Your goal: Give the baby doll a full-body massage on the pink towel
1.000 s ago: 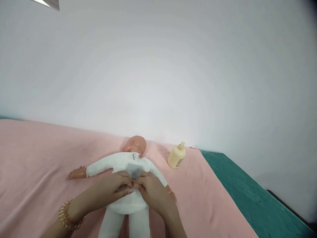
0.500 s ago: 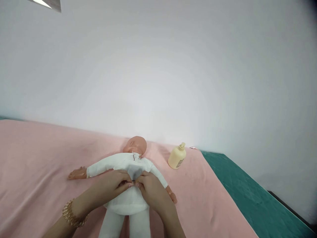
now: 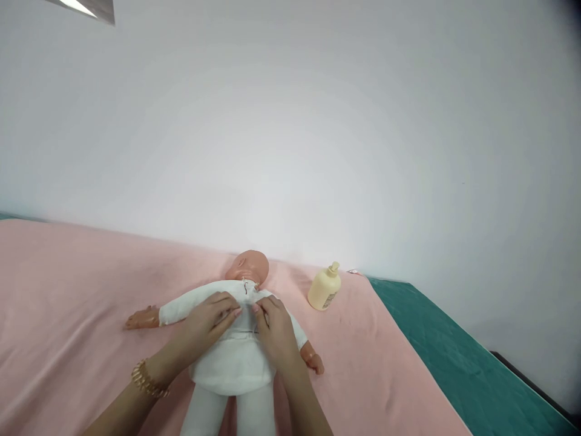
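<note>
A baby doll (image 3: 231, 363) with a white cloth body lies stretched out, its bald head (image 3: 249, 265) turned to one side and its arms spread. Dark stitching shows at its neck. My left hand (image 3: 215, 318), below a beaded bracelet (image 3: 147, 380), rests on the doll's upper torso with thumb and fingers curled together. Opposite it, my right hand (image 3: 275, 330) touches the torso in the same pinched shape. A narrow strip of greyish patch (image 3: 247, 312) shows between the fingertips. Whether cloth is caught in either pinch is hidden.
A pale yellow pump bottle (image 3: 324, 287) stands right of the doll's head. Pink cloth (image 3: 82, 290) covers the surface, with a green surface (image 3: 454, 345) beyond its right edge. A white wall (image 3: 290, 133) rises behind.
Both hands have moved up the doll's torso toward its neck and slightly apart. A seam across the waist now shows below them. The doll and the bottle have stayed in place.
</note>
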### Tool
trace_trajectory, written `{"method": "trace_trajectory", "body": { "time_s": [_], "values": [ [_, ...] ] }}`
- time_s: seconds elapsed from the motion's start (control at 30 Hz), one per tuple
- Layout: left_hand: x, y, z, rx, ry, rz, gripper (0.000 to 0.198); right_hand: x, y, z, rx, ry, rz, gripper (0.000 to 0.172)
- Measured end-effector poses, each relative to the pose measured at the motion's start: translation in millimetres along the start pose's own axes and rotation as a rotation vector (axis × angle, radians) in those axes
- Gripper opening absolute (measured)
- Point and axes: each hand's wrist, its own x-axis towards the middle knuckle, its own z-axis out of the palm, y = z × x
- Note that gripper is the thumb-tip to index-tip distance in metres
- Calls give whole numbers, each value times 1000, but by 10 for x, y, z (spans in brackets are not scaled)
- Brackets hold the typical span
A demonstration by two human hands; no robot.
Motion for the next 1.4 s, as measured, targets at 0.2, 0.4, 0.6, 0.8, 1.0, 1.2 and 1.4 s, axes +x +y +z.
{"method": "trace_trajectory", "body": {
  "time_s": [0.2, 0.4, 0.6, 0.8, 1.0, 1.2, 1.4],
  "values": [
    [19, -189, 93, 76, -6, 63, 30, 12, 124, 200, 106, 92, -84, 14],
    [26, -234, 190, 103, -59, 36, 27, 40, 145, 247, 27, 10, -55, 15],
    [22, -204, 217, 125, 26, 74, 27, 29, 155, 278, 95, 110, -76, 18],
    [-5, -248, 289, 161, 108, 54, 39, 17, 161, 266, 170, 97, -91, 22],
    [8, -277, 288, 168, 30, 35, 40, 41, 187, 277, 116, 29, -72, 18],
    [5, -256, 297, 175, 56, 28, 42, 33, 213, 300, 113, 62, -103, 24],
    [-3, -296, 331, 187, 66, 36, 45, 39, 226, 292, 52, 11, -109, 33]
  ]
}}
